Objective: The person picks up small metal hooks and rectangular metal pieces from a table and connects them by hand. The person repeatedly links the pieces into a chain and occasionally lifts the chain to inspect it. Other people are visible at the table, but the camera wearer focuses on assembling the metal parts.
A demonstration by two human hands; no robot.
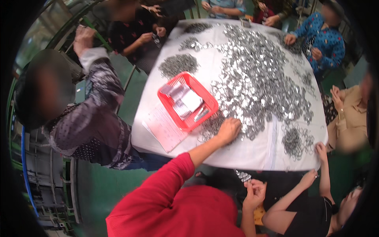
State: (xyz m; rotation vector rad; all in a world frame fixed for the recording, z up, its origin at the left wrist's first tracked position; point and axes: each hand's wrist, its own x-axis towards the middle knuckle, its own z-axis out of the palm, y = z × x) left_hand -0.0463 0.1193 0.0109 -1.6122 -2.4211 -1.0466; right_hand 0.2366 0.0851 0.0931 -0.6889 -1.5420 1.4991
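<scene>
My left hand (230, 131), at the end of a red sleeve, rests at the near edge of a large heap of small shiny metal pieces (260, 75) on the white-covered table (197, 155). Its fingers curl down and together; what they grip, if anything, is hidden. Just off the near table edge, my right hand (256, 190) pinches a row of several small metal pieces (242, 176). A small pile of thin wire-like rings (208, 128) lies beside my left hand. Left of that stands a red plastic basket (188, 125) holding silvery packets and white paper.
A printed sheet (164, 132) lies partly beneath the basket. Ring piles sit at the far left (179, 65) and near right (292, 143). Several people surround the table; one at left raises a hand (84, 38), and another's hand (321, 152) touches the right corner.
</scene>
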